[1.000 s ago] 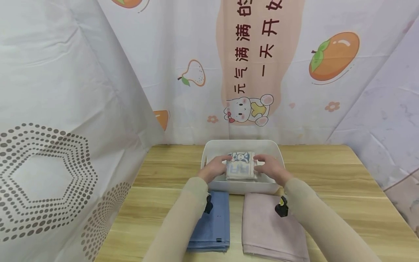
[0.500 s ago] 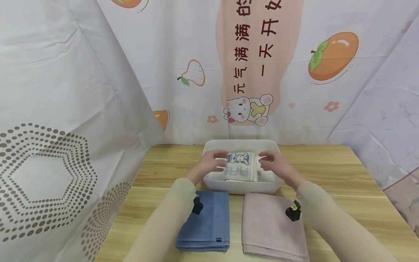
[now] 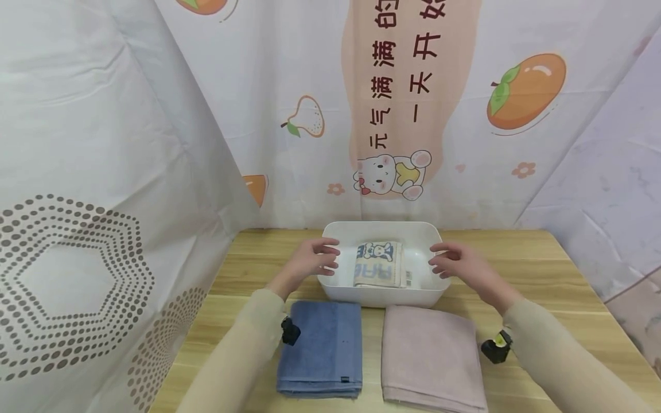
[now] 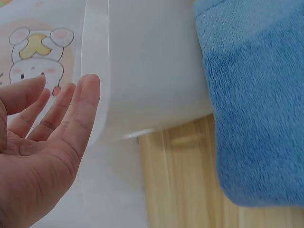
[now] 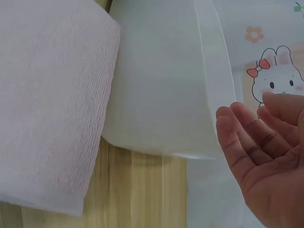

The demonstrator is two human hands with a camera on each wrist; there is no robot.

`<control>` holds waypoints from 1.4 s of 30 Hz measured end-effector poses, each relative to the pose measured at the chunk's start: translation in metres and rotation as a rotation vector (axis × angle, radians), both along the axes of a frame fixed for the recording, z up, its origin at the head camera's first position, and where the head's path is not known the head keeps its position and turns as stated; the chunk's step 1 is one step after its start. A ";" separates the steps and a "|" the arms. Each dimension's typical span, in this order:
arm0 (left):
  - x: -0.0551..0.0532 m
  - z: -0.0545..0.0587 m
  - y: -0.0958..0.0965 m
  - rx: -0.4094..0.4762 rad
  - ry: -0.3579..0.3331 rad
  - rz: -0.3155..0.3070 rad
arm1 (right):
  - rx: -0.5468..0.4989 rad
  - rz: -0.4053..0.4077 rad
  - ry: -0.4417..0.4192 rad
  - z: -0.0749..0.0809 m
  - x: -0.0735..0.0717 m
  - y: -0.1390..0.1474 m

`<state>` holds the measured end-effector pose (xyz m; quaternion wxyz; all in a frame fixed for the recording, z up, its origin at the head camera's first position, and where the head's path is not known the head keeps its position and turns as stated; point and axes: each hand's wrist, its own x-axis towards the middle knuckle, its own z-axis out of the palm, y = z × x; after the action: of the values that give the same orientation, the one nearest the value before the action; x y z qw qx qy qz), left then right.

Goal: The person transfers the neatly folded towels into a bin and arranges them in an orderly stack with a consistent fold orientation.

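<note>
A folded cream towel point(image 3: 379, 264) with a blue bear print lies inside the white plastic bin point(image 3: 382, 296) in the head view. At the bin's left end is my left hand point(image 3: 308, 261), fingers loosely bent and holding nothing. My right hand point(image 3: 459, 267) hovers by the right end, likewise with nothing in it. Both wrist views show relaxed fingers apart from the thumb; the left hand point(image 4: 47, 137) and right hand point(image 5: 268, 152) are near the bin's rim. A folded blue towel point(image 3: 322, 350) and a folded pink towel point(image 3: 431, 355) lie in front of the bin.
The wooden table point(image 3: 537, 275) carries everything and ends at a printed curtain point(image 3: 304, 166) behind the bin. A white patterned sheet point(image 3: 77, 241) hangs along the left side. Black wrist-camera mounts point(image 3: 290, 331) sit on both sleeves.
Both hands have drawn apart, from beside the cream towel out to the bin's two ends. The cream towel stays in the bin; the blue and pink towels have not moved.
</note>
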<state>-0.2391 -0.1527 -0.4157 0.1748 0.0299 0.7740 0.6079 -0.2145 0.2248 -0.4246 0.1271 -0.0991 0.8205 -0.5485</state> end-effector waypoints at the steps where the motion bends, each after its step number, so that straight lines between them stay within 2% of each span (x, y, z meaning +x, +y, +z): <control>1: 0.001 0.000 -0.003 0.005 0.001 0.014 | -0.004 -0.007 0.004 0.000 0.002 0.004; 8: 0.006 -0.008 -0.026 0.072 0.008 0.103 | -0.040 -0.070 0.029 -0.006 0.011 0.027; 12: 0.009 -0.012 -0.033 0.060 0.010 0.145 | -0.054 -0.109 0.032 -0.012 0.017 0.038; 17: 0.011 -0.019 -0.034 0.019 -0.005 0.185 | -0.013 -0.086 -0.048 -0.027 0.026 0.048; 20: 0.012 -0.024 -0.034 0.002 -0.016 0.187 | 0.028 -0.048 -0.114 -0.040 0.031 0.051; 25: 0.014 -0.031 -0.031 0.000 -0.034 0.175 | 0.107 -0.007 -0.175 -0.055 0.037 0.052; 32: 0.016 -0.032 -0.027 -0.030 -0.024 0.180 | 0.121 0.035 -0.193 -0.070 0.041 0.053; 37: 0.017 -0.031 -0.027 -0.049 -0.024 0.171 | 0.172 0.034 -0.224 -0.078 0.042 0.056; 42: 0.017 -0.031 -0.028 -0.065 -0.028 0.161 | 0.175 0.043 -0.229 -0.083 0.042 0.058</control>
<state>-0.2225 -0.1811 -0.4465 0.1370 -0.0467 0.7905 0.5951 -0.1730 0.2830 -0.5075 0.2400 -0.0419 0.8430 -0.4796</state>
